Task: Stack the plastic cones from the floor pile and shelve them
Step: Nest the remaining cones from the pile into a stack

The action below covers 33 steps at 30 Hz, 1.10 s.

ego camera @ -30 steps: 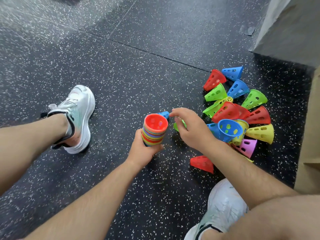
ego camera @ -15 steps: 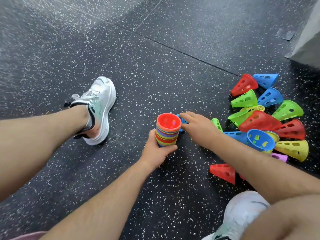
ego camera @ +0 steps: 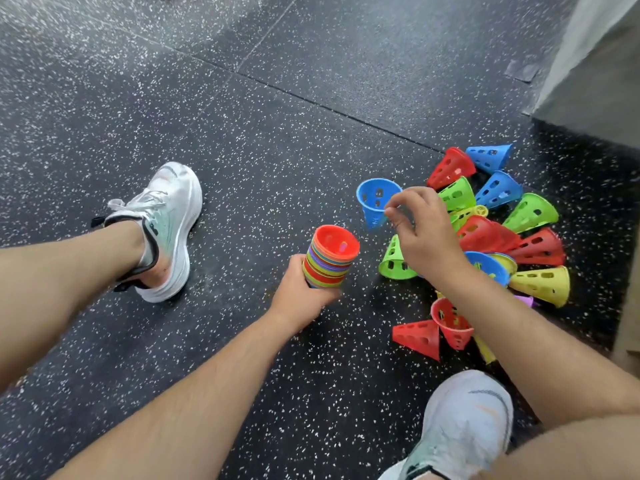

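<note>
My left hand (ego camera: pixel 302 292) grips a stack of nested cones (ego camera: pixel 330 258) with its open end up; the innermost cone is red and many coloured rims show below it. My right hand (ego camera: pixel 420 233) pinches the rim of a blue cone (ego camera: pixel 374 202), lifted off the floor just above and right of the stack, open end towards me. A pile of loose cones (ego camera: pixel 526 233) in red, green, blue and yellow lies on the floor to the right. A green cone (ego camera: pixel 393 259) lies under my right hand. A red cone (ego camera: pixel 417 336) and a second red cone (ego camera: pixel 452 322) lie nearer me.
I sit on a black speckled rubber floor (ego camera: pixel 242 116). My left foot in a white shoe (ego camera: pixel 162 230) is left of the stack, my right shoe (ego camera: pixel 464 424) at the bottom. A grey block (ego camera: pixel 595 71) stands at the top right, a tan edge (ego camera: pixel 630 306) at the right.
My right hand has picked the blue cone up from the floor behind the stack and raised it. The left hand still holds the stack in place.
</note>
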Available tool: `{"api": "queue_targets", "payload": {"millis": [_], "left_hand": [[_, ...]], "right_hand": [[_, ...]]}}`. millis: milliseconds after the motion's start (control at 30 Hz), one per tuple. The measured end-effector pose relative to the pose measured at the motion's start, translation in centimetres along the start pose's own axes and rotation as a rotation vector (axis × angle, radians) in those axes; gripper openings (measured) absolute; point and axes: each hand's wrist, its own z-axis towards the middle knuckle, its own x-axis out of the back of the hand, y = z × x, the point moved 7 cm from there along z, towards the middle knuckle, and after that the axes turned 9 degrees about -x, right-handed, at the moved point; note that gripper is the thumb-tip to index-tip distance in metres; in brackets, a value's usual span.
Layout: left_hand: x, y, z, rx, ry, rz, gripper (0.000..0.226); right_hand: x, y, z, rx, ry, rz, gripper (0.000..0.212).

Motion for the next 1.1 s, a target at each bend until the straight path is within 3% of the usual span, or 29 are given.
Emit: {"api": "queue_targets", "payload": {"millis": [133,333,500,600,733,900,1100], "left_hand": [[-1.9,2.3,1.3,-0.061,-0.059,0.060,0.063],[-3.7,2.9,3.3,-0.127,-0.110,0.166,0.054],[-4.5,0.4,4.9,-0.153,-0.124,0.205,0.054],[-4.4,1.0,4.4,-0.160,-0.135,0.199,0.057],[-4.2,2.7,3.0,-0.143,-0.134,0.128,0.062],[-3.8,4.0,2.0,-0.165,-0.108,0.028,0.069],[-3.4,4.8,1.9,-0.191,-0.112,-0.055,0.080]], "right_hand": [[3.3,-0.1,-0.9,0.000,0.063,0.135,0.007],[4.2,0.0,-2.6,0.013,0.023,0.207,0.010],[5.6,0.0,-3.0,-0.103,0.072,0.399,0.004],[5.0,-0.1,-3.2,-0.172,0.005,0.474,0.004],[1.5,1.2,-4.1,-0.219,-0.245,0.264,0.003],[0.5,2.1,-4.9,-0.302,-0.286,0.160,0.024],[0.5,1.3,-3.9,-0.263,-0.366,0.150,0.043]]}}
